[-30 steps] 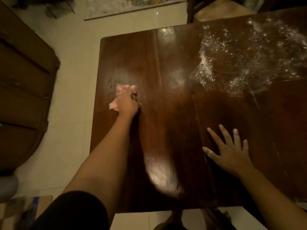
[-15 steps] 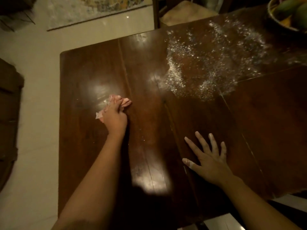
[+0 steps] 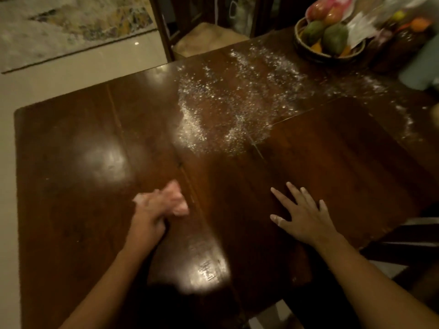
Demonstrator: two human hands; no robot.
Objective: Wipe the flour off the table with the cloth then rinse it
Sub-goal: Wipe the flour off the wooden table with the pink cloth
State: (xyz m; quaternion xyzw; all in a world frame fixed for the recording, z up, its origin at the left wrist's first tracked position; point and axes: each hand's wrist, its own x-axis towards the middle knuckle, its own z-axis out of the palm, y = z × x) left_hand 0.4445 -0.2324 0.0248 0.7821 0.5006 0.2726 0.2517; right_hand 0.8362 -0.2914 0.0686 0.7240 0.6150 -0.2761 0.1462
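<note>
Head view: the left hand (image 3: 148, 222) presses a crumpled pink cloth (image 3: 177, 200) onto the dark, glossy wooden counter (image 3: 71, 162), on the near-left side of the flour (image 3: 225, 110) and well apart from it. Its fingers are curled round the cloth and hold it bunched. The soft wad is blurred; its long axis seems to run roughly left to right under the fingers, the bulkier pink end sticking out past them towards the flour and a paler tip showing at the other end.

The right hand (image 3: 306, 217) lies flat on the counter, nearer than the flour and on its right side, with its fingers spread wide and straight, holding nothing.

The flour is a loose white scatter of specks and thin streaks, densest along its left edge, with a fainter trail curving off to the right. Beyond it on the far right sits a round dark woven basket (image 3: 308, 52) holding green and reddish fruit (image 3: 335, 38). Straight beyond the flour, past the counter's edge, stands a dark wooden chair (image 3: 209, 39) with a pale seat
</note>
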